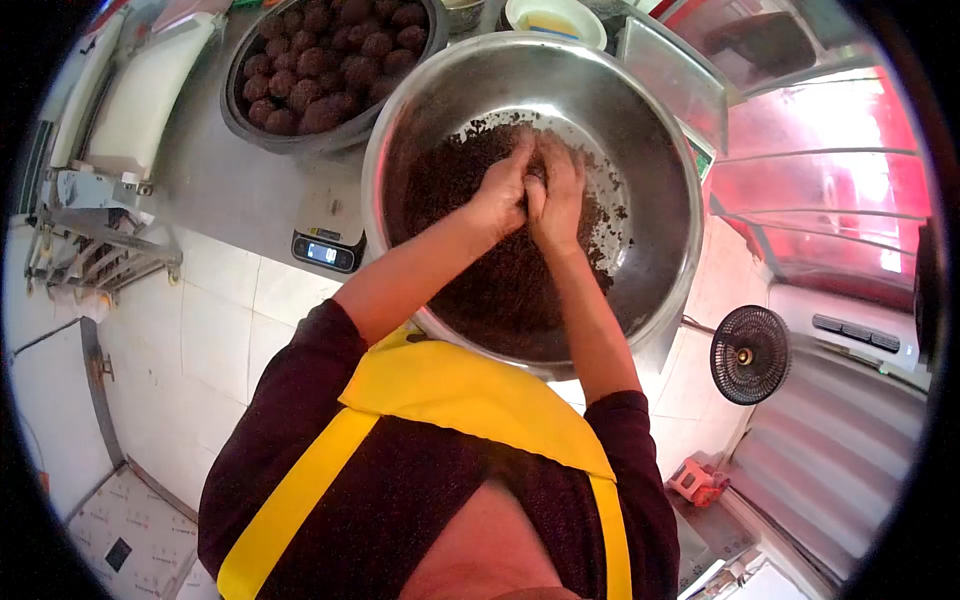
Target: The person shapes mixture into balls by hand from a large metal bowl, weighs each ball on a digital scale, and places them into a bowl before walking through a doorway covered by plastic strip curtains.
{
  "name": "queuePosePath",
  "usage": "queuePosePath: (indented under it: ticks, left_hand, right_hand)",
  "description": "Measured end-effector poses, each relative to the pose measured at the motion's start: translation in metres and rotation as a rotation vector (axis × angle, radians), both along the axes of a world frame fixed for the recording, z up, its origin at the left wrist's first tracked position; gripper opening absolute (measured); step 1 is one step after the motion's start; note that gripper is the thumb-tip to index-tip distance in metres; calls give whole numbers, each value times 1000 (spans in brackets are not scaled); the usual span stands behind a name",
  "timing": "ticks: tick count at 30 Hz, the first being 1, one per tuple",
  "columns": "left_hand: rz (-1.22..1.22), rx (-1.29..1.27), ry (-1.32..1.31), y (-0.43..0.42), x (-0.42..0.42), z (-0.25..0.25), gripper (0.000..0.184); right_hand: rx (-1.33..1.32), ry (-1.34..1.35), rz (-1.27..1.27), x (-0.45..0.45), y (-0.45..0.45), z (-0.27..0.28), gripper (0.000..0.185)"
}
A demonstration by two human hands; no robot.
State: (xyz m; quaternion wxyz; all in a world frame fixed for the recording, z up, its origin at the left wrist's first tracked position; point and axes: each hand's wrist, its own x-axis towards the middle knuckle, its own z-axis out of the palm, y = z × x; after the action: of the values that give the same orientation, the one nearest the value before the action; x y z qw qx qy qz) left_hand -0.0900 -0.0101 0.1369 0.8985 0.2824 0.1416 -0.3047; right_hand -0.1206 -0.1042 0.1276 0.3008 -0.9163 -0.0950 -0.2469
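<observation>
A wide steel bowl stands in front of me, with dark brown crumbly mixture spread over its bottom and loose bits clinging to the wall. Over the middle of the bowl, my left hand and my right hand are pressed together, fingers curled and crumbs on the skin. Some of the dark mixture shows between them; its shape is mostly hidden by the fingers. Left of the bowl, a dark tub holds many round dark brown balls.
A small digital scale with a lit display sits at the counter's front edge. Behind the bowl is a white dish. A metal machine stands at the left, a black fan at the right. The steel counter runs beneath the tub.
</observation>
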Motion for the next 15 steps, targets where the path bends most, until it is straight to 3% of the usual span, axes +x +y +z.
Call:
queuePosePath:
  ticks: [5, 9, 12, 15]
  left_hand:
    - [49, 53, -93, -7, 7, -5, 54]
    - [-39, -164, 22, 6, 17, 0, 53]
    - [-87, -154, 16, 10, 2, 8, 50]
    - [-68, 36, 40, 5, 0, 15, 49]
  right_hand:
    - [-50, 6, -18, 3, -2, 1, 38]
    - [131, 134, 159, -4, -6, 15, 52]
    - [183, 262, 154, -7, -12, 22, 59]
    - [10, 182, 55, -3, -12, 12, 54]
